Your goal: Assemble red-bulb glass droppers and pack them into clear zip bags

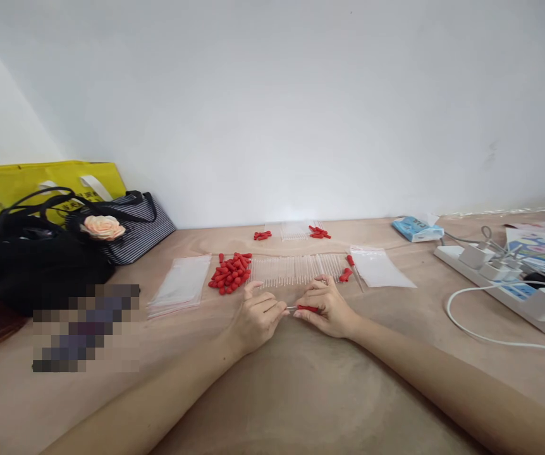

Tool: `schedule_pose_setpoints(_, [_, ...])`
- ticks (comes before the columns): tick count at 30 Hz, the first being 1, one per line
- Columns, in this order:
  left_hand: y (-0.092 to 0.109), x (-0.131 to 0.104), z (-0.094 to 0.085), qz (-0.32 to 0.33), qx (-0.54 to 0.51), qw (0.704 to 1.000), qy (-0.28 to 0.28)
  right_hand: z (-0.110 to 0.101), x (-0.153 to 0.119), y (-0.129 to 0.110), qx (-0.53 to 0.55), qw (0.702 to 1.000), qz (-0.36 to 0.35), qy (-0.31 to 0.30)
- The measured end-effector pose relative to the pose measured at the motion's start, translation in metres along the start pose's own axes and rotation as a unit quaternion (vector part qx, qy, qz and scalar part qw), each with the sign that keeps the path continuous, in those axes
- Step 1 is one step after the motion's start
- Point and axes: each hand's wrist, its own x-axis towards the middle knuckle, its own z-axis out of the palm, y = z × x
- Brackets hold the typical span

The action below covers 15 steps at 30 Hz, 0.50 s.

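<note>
My left hand (259, 318) pinches a thin glass dropper tube (292, 308) that lies level between my hands. In my right hand (328, 309) is a red rubber bulb (307, 308), held at the tube's right end; how far the tube goes into it I cannot tell. Just beyond my hands lies a row of clear glass tubes (296, 268) side by side. A heap of red rubber bulbs (229, 273) sits left of the row. A few loose red bulbs (346, 275) lie at its right end.
Clear zip bags (182, 283) lie at the left, more bags (381, 268) at the right. Farther back are more tubes (295, 231) and red bulbs (262, 235). A tissue pack (417, 229), a power strip (485, 272) with cables and a black bag (30, 265) flank the work area.
</note>
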Motion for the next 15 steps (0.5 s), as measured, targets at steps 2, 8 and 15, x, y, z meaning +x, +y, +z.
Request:
schedule_pose_setpoints(2, [0.0001,0.0003,0.0002,-0.002,-0.002,1.0,0.001,0.0004,0.0008,-0.0003,0.006,1.0,-0.001,-0.004])
schedule_pose_setpoints(8, [-0.0002,0.0004,0.001,-0.005,-0.003,1.0,0.008,0.001,0.0022,-0.0016,-0.005,1.0,0.006,0.003])
schedule_pose_setpoints(15, [-0.0012,0.0001,0.001,-0.019,-0.005,1.0,-0.019,0.002,0.0042,0.0061,0.019,1.0,0.002,-0.023])
